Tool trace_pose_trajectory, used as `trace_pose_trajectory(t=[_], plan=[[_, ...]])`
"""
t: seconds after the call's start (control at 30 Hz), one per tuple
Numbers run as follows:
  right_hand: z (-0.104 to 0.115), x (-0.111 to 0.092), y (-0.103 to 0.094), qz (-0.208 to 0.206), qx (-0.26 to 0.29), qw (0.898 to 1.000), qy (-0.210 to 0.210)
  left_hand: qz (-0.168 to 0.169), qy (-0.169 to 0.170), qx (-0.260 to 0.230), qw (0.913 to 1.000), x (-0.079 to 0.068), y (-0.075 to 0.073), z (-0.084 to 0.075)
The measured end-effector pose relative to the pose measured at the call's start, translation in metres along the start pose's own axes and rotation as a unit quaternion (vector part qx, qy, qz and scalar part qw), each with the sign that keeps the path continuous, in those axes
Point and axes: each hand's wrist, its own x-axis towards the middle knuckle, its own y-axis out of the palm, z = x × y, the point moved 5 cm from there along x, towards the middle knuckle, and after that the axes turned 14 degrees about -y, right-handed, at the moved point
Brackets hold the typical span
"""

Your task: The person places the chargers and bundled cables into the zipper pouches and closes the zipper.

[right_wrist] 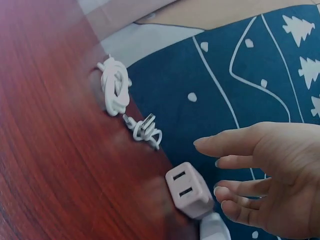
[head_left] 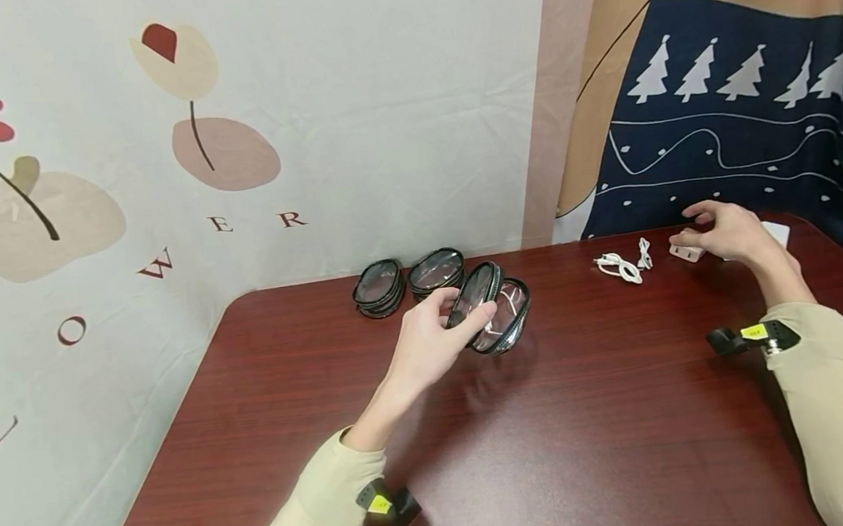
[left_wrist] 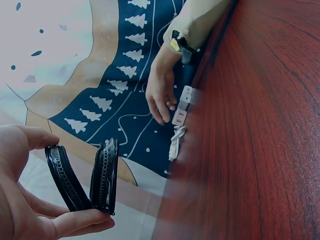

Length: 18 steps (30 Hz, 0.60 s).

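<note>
My left hand (head_left: 428,342) pinches a small clear pouch (head_left: 508,322) with black zip trim, lifted above the table. Its lid stands apart from its base in a V, which the left wrist view shows edge-on, and something thin and white shows inside. Over at the right, my right hand (head_left: 739,237) hovers with parted, loosely bent fingers, holding nothing. Right at its fingertips is a pale pink charger plug (right_wrist: 189,190) with two USB slots. A white block (head_left: 776,234) lies partly hidden behind the hand.
Two similar clear pouches, one at the left (head_left: 378,288) and one beside it (head_left: 437,272), lie at the table's back edge. A coiled white cable (head_left: 620,267) and a smaller knotted cable (head_left: 644,254) lie left of the charger. Patterned cloth (head_left: 727,144) hangs behind the table (head_left: 594,432).
</note>
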Motion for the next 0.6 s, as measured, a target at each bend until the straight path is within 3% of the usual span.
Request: trace_pose_trajectory(t=[0.3, 0.6], plan=[[-0.011, -0.003, 0.004, 0.014, 0.002, 1.0, 0.003, -0.004, -0.001, 0.003, 1.0, 0.0, 0.0, -0.001], [-0.017, -0.007, 0.006, 0.018, 0.003, 0.999, 0.05, -0.001, -0.004, -0.001, 1.0, 0.0, 0.001, 0.001]])
